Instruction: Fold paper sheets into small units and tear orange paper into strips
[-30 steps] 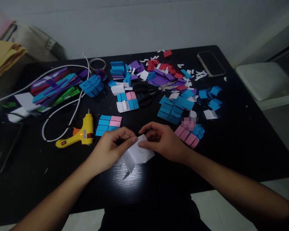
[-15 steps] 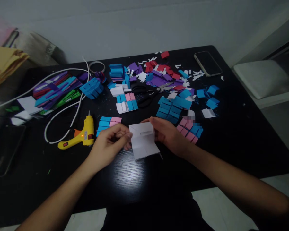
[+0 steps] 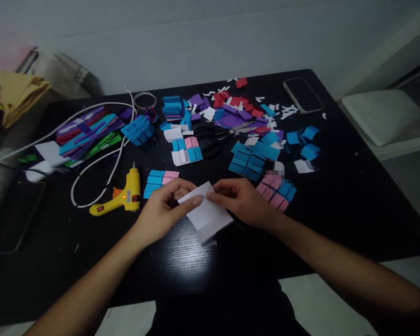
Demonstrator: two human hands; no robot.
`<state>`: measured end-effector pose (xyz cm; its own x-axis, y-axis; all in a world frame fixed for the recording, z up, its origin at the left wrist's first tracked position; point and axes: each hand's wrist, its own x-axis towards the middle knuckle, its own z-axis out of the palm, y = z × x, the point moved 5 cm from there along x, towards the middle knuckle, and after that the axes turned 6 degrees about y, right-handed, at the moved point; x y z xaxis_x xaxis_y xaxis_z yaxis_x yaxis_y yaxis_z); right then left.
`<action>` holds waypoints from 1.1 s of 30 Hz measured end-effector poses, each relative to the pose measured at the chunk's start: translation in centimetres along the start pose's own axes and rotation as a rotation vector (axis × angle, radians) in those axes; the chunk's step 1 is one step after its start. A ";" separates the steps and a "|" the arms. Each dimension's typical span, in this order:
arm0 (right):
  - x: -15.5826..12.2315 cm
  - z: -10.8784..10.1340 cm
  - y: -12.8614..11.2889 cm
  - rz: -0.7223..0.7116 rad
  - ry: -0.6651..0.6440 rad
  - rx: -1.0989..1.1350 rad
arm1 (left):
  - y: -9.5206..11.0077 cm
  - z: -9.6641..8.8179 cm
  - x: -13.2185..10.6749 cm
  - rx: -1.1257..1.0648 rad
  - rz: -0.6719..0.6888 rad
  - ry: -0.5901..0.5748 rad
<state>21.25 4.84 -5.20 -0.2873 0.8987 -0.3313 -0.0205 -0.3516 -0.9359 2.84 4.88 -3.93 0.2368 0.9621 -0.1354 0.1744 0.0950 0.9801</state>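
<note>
A folded piece of white paper [image 3: 210, 219] is held above the front middle of the table, tilted so one corner points down. My left hand [image 3: 164, 205] pinches its left edge, thumb on top and fingers underneath. At the upper right edge my right hand [image 3: 241, 200] is closed on the same paper, its thumb near the left thumb. Just behind my left hand lies a blue and pink folded paper panel [image 3: 157, 179]. A pink and blue panel [image 3: 275, 193] is partly covered by my right hand.
A yellow glue gun [image 3: 128, 196] with a lit orange light lies left, beside a white cable [image 3: 73, 186]. Black-handled scissors [image 3: 231, 133] lie among coloured paper scraps [image 3: 231, 116]. Blue panels [image 3: 248, 161] sit behind my right hand. A phone [image 3: 303, 95] rests at the far right corner.
The white paper has turned and its slotted upper flap no longer shows. Both thumbs have come closer together on top of it. The view has shifted slightly.
</note>
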 end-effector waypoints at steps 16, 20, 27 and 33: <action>-0.1 0.2 -0.2 0.293 -0.098 0.476 | 0.3 -1.7 0.2 -0.040 0.026 0.267; 0.2 -0.2 -0.5 0.295 -0.118 0.654 | -0.2 -2.2 0.4 -0.134 -0.037 0.331; -0.1 0.6 -0.5 0.241 -0.211 0.666 | -0.8 -2.4 0.5 -0.208 -0.057 0.375; 0.0 0.5 0.4 0.056 -0.030 0.332 | -0.3 -1.0 -0.1 -0.213 -0.047 0.345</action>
<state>20.75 4.60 -5.49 -0.3242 0.8694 -0.3728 -0.3130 -0.4705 -0.8250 1.80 5.02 -4.07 -0.1078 0.9813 -0.1594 -0.0331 0.1567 0.9871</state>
